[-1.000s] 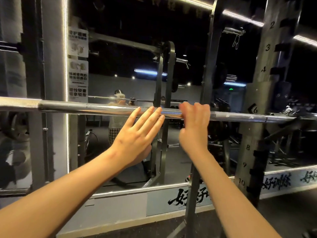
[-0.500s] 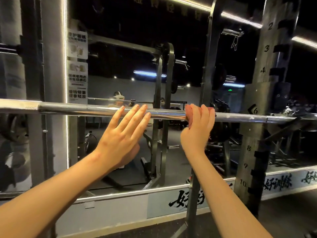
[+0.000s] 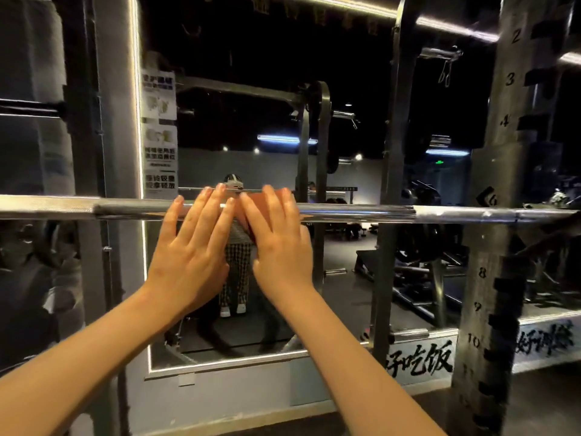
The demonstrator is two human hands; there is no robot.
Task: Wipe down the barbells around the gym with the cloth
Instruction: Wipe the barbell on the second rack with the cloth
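Well, the long shiny barbell (image 3: 361, 212) runs across in front of me from 9 o'clock to 3 o'clock. My left hand (image 3: 191, 256) lies flat on it, fingers straight and a bit spread, holding nothing. Just toward 3 o'clock from it, my right hand (image 3: 279, 247) is flat too, pressing the pink cloth (image 3: 242, 220) onto the bar. The cloth peeks out between my hands. Far over at 3 o'clock stands a grey post (image 3: 500, 171) with numbers.
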